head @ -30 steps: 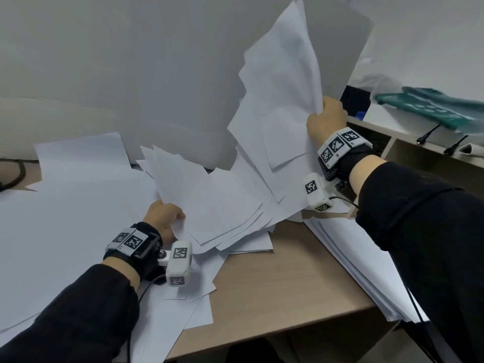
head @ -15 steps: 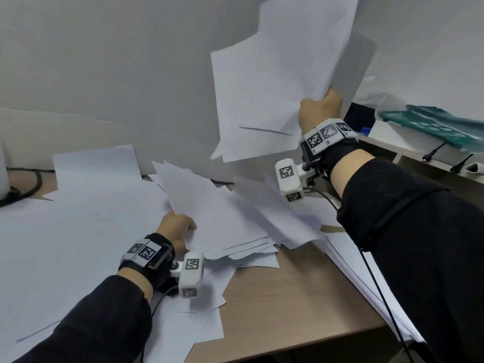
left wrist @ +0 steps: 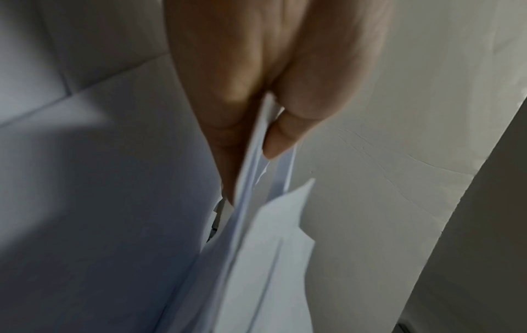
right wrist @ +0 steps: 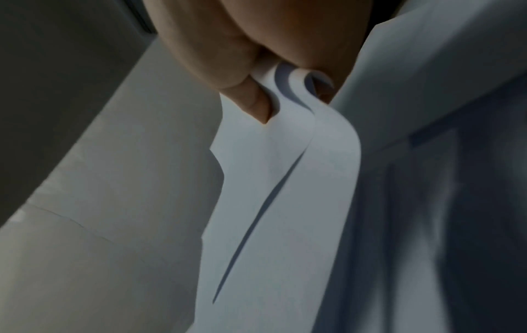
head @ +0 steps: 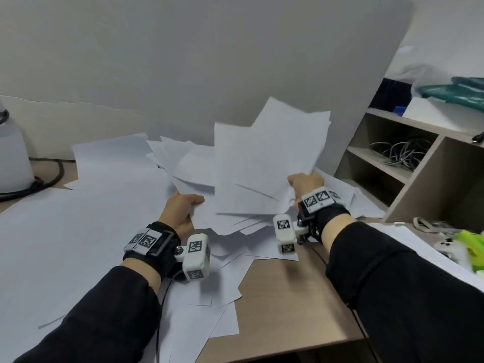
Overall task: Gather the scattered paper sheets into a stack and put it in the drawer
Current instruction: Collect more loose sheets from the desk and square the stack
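White paper sheets point(head: 110, 231) lie scattered over the wooden desk point(head: 282, 305). My right hand point(head: 305, 183) grips a loose sheaf of sheets point(head: 267, 163) by its lower right edge and holds it upright over the pile. In the right wrist view the thumb and fingers point(right wrist: 253, 103) pinch curled sheet edges point(right wrist: 288, 144). My left hand point(head: 183, 208) grips another bundle of sheets point(head: 188, 169) at the pile's left side. The left wrist view has its thumb point(left wrist: 285, 135) pressing several sheet edges point(left wrist: 256, 191) against the fingers. No drawer is in view.
A wooden shelf unit point(head: 408, 163) with cables stands at the right. A grey panel point(head: 235, 61) stands behind the pile. A white appliance point(head: 13, 158) with a black cord sits at far left. Green and white items point(head: 463, 247) lie at the right edge.
My right hand has come down from high above the desk and moved left, lowering its sheaf onto the pile. My left hand stays gripping its bundle and has lifted it slightly.
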The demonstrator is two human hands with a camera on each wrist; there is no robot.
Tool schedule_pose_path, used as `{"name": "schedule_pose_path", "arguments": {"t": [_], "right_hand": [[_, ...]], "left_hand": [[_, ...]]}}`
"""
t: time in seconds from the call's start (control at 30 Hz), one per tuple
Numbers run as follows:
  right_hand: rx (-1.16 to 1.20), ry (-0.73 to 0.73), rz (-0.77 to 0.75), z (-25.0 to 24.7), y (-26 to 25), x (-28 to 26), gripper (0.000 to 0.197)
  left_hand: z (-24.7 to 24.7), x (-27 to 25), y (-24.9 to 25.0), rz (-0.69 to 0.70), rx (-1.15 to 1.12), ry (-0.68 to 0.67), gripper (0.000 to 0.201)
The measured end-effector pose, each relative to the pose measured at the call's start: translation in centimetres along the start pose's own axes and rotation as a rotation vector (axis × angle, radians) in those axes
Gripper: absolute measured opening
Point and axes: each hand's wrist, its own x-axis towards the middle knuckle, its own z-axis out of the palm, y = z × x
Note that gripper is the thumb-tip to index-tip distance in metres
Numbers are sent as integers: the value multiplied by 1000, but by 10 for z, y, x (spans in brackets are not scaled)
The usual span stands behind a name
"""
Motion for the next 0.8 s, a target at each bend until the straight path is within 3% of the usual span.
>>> {"name": "schedule_pose_path", "arguments": {"t": [0.1, 0.23, 0.33, 0.43, 0.5, 0.63, 0.73, 0.8], "right_hand": [[55, -89, 83, 10, 32, 0, 11], [29, -242, 150, 22, 56, 4, 34], [-32, -395, 194, 28, 72, 14, 60], [-118, -505, 204, 29, 79, 20, 72], [-158, -508, 215, 24, 78, 18, 67], [-187, -408, 203, 19, 82, 31, 76], [-408, -395, 93, 14, 68, 25, 43], [-509, -402, -26, 17, 66, 28, 36]], "left_hand": [[-3, -1, -2, -93, -78, -63, 24], [-4, 1, -8, -144, -55, -140, 40], [-5, 5, -12, -189, 115, -36, 33], [-8, 11, -13, -166, 213, 60, 28], [-9, 13, -13, -120, 223, 79, 26], [-11, 10, -9, -67, 232, 62, 44], [-9, 9, -8, -35, 218, 49, 41], [-6, 7, -10, -38, 185, 30, 35]]}}
